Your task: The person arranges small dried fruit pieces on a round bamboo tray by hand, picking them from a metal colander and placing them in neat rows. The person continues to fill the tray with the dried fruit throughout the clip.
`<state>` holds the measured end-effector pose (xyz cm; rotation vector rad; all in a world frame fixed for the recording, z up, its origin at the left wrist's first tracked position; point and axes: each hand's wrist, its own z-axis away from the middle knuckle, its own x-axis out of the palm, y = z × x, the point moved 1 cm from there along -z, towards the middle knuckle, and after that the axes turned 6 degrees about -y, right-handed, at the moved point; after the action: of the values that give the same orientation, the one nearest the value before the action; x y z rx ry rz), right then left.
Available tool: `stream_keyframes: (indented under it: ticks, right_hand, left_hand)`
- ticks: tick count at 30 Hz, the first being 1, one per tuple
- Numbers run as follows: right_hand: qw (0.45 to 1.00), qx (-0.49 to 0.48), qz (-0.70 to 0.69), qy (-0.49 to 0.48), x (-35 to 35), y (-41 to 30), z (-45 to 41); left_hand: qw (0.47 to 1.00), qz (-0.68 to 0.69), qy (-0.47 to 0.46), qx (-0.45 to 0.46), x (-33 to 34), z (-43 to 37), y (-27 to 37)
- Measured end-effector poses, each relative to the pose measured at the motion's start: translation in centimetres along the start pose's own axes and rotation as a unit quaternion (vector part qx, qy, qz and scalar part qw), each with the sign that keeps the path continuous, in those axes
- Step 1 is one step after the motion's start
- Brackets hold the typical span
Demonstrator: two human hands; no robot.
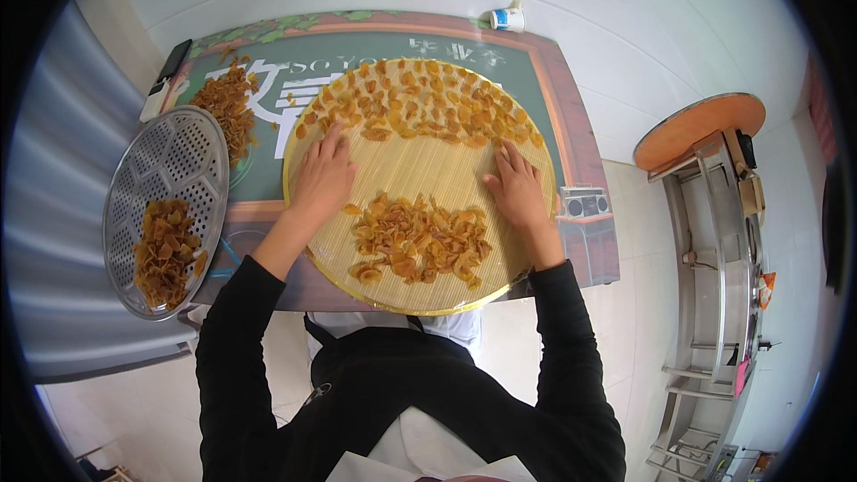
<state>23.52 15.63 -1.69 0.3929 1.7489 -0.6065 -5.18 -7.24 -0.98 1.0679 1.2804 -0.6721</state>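
Observation:
A round bamboo-slat mat (402,171) with a yellow rim lies on the table before me. Thin, dried amber slices (435,97), perhaps of some fruit or root, are spread flat over its far part. A loose heap of the same slices (422,241) rests on the near part. My left hand (325,174) is palm down on the mat's left side, fingertips at the edge of the spread slices. On the right, my right hand (517,184) reaches to the lower edge of that spread, fingers apart. Neither hand visibly grips a slice; what lies under the fingertips is partly hidden.
A perforated metal tray (177,147) at the left holds a pile of slices (166,251). Another pile (227,107) lies on the printed tabletop (261,187). A paper cup (507,19) lies on its side at the back. A metal rack (710,248) stands at the right.

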Motion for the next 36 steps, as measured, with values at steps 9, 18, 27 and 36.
stream_keyframes:
  ticks: [9, 18, 27, 36]
  right_hand:
    - [0.997, 0.0, -0.078, -0.001, -1.1, -1.2, 4.7]
    - [0.99, -0.02, -0.139, -0.01, -2.7, -4.3, 6.1]
    - [0.987, 0.01, -0.156, -0.023, -2.6, -4.9, 6.1]
    - [0.983, 0.068, -0.167, 0.019, -2.0, -4.3, 5.1]
  left_hand:
    - [0.997, 0.056, -0.004, 0.061, -0.4, 4.2, -0.2]
    - [0.983, 0.163, -0.022, 0.083, -0.9, 4.7, 3.5]
    - [0.985, 0.156, -0.031, 0.069, -0.7, 3.7, 5.6]
    - [0.975, 0.209, 0.046, 0.058, -0.8, 3.4, 3.0]
